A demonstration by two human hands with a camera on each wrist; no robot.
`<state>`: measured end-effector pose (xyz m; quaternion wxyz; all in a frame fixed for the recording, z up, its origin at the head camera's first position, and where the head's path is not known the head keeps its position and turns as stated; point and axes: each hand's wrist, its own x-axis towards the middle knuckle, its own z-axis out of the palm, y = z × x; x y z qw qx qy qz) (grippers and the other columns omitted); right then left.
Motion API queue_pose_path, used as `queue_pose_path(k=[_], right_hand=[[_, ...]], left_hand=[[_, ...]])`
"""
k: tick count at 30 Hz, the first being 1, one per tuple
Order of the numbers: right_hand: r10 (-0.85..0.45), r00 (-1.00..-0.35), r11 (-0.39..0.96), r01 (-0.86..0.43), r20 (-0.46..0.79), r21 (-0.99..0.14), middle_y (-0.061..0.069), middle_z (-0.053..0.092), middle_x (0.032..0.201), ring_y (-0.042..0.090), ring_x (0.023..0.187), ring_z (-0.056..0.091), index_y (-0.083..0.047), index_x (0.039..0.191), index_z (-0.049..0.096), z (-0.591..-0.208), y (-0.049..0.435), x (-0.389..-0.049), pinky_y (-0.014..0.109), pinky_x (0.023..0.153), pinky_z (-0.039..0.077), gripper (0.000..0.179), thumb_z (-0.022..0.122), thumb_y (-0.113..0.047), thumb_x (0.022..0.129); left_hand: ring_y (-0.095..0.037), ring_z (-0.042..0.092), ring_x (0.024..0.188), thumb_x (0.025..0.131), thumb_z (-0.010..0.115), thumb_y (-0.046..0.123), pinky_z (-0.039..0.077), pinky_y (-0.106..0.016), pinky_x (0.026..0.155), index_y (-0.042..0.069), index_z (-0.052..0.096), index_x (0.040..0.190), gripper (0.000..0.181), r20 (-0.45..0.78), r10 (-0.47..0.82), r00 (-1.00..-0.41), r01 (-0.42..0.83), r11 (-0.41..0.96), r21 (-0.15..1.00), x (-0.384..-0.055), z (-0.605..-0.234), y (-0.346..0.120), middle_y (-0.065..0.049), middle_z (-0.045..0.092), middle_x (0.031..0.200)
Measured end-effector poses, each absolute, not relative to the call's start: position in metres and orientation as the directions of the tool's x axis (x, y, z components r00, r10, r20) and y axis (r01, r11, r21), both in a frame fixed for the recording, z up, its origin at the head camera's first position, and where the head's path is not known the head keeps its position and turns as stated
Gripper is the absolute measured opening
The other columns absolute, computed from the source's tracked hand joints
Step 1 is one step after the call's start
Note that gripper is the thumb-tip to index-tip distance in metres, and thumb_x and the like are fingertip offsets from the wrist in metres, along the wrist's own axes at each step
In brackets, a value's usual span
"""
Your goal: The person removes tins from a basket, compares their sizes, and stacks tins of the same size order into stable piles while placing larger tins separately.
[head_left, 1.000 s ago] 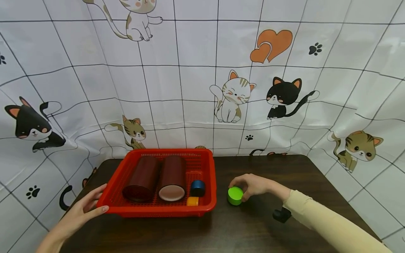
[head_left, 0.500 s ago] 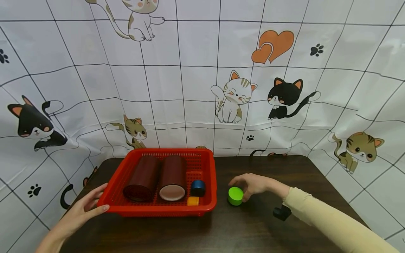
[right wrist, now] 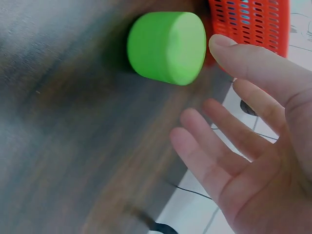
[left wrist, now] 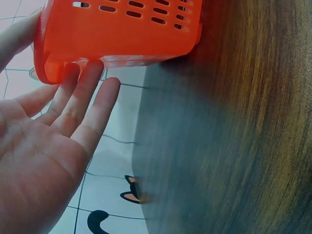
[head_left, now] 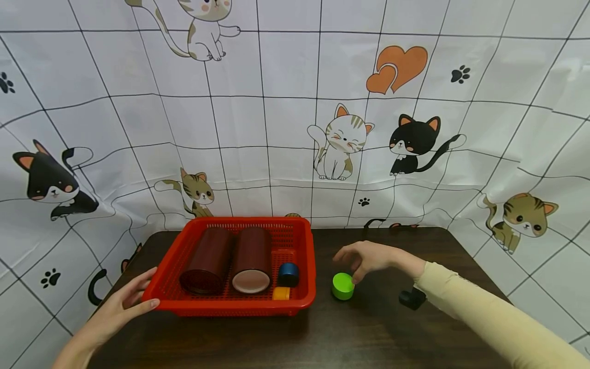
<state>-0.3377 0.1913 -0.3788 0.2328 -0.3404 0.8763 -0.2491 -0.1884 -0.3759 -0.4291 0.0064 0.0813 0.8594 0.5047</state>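
My left hand [head_left: 112, 315] rests against the left front corner of the red plastic basket [head_left: 230, 305]. Its thumb lies at the rim, and its nearly straight fingers touch the outer side, as the left wrist view shows. Beside the basket, a small bright green round container [head_left: 343, 287] stands on the table. Just behind and above it hovers my right hand [head_left: 371, 259], fingers loosely bent around nothing. In the right wrist view a gap shows between the thumb [right wrist: 253, 66] and the green container [right wrist: 163, 48].
Inside the basket lie two dark red cylinders [head_left: 207, 261], a small blue cylinder [head_left: 288, 275] and a small yellow piece [head_left: 280, 293]. The dark wooden table [head_left: 221, 343] ends against a white curtain [head_left: 286, 123] with printed cats.
My right hand has lifted up and away from the green container, its fingers coming off it. The container, the basket and my left hand keep their places.
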Motion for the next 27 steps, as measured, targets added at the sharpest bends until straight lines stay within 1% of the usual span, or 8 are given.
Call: queue_pose_path(k=[5, 8, 12, 15, 20, 27], right_hand=[[-0.701, -0.676, 0.661, -0.499, -0.226, -0.560, 0.011, 0.065, 0.127, 0.035, 0.113, 0.063, -0.018, 0.133, 0.060, -0.365, 0.185, -0.342, 0.038, 0.087, 0.055, 0.062, 0.082, -0.009, 0.076], [-0.709, -0.671, 0.662, -0.528, -0.216, -0.532, 0.011, 0.065, 0.127, 0.035, 0.115, 0.063, -0.018, 0.133, 0.060, -0.355, 0.181, -0.346, 0.039, 0.089, 0.055, 0.061, 0.083, -0.013, 0.077], [-0.720, -0.662, 0.658, -0.555, -0.208, -0.509, 0.011, 0.065, 0.126, 0.036, 0.116, 0.061, -0.017, 0.133, 0.060, -0.343, 0.176, -0.352, 0.043, 0.093, 0.053, 0.060, 0.082, -0.013, 0.077], [-0.724, -0.659, 0.658, -0.573, -0.202, -0.488, 0.011, 0.065, 0.126, 0.035, 0.117, 0.062, -0.016, 0.133, 0.060, -0.335, 0.172, -0.355, 0.042, 0.094, 0.053, 0.060, 0.082, -0.013, 0.078], [-0.730, -0.655, 0.660, -0.601, -0.196, -0.452, 0.011, 0.064, 0.128, 0.030, 0.116, 0.062, -0.016, 0.134, 0.060, -0.324, 0.163, -0.358, 0.038, 0.093, 0.053, 0.059, 0.082, -0.015, 0.079], [-0.735, -0.647, 0.659, -0.614, -0.201, -0.435, 0.014, 0.064, 0.130, 0.033, 0.119, 0.061, -0.014, 0.135, 0.059, -0.312, 0.149, -0.363, 0.039, 0.094, 0.053, 0.059, 0.080, -0.013, 0.080]], left_hand=[[0.009, 0.059, 0.103, 0.099, 0.057, 0.011, 0.049, -0.018, 0.078, -0.001, 0.017, 0.156, 0.071, 0.054, 0.143, -0.988, 0.116, 0.475, 0.872, -0.188, -0.429, -0.376, 0.028, 0.054, 0.116], [0.009, 0.060, 0.102, 0.099, 0.057, 0.012, 0.049, -0.018, 0.078, -0.001, 0.017, 0.156, 0.071, 0.046, 0.134, -0.990, 0.105, 0.480, 0.871, -0.188, -0.428, -0.376, 0.028, 0.054, 0.115], [0.010, 0.059, 0.101, 0.100, 0.058, 0.016, 0.049, -0.019, 0.077, 0.000, 0.017, 0.156, 0.072, 0.028, 0.115, -0.993, 0.082, 0.502, 0.861, -0.189, -0.427, -0.374, 0.029, 0.053, 0.114], [0.011, 0.059, 0.101, 0.100, 0.058, 0.017, 0.049, -0.019, 0.078, 0.000, 0.018, 0.156, 0.072, 0.017, 0.109, -0.994, 0.071, 0.514, 0.855, -0.189, -0.426, -0.373, 0.029, 0.053, 0.114], [0.011, 0.059, 0.102, 0.099, 0.059, 0.016, 0.048, -0.019, 0.078, 0.000, 0.018, 0.156, 0.071, 0.017, 0.110, -0.994, 0.071, 0.513, 0.856, -0.189, -0.425, -0.374, 0.029, 0.054, 0.114], [0.011, 0.059, 0.102, 0.100, 0.058, 0.018, 0.048, -0.019, 0.078, 0.002, 0.018, 0.157, 0.071, -0.005, 0.088, -0.996, 0.041, 0.504, 0.863, -0.189, -0.427, -0.374, 0.030, 0.054, 0.113]])
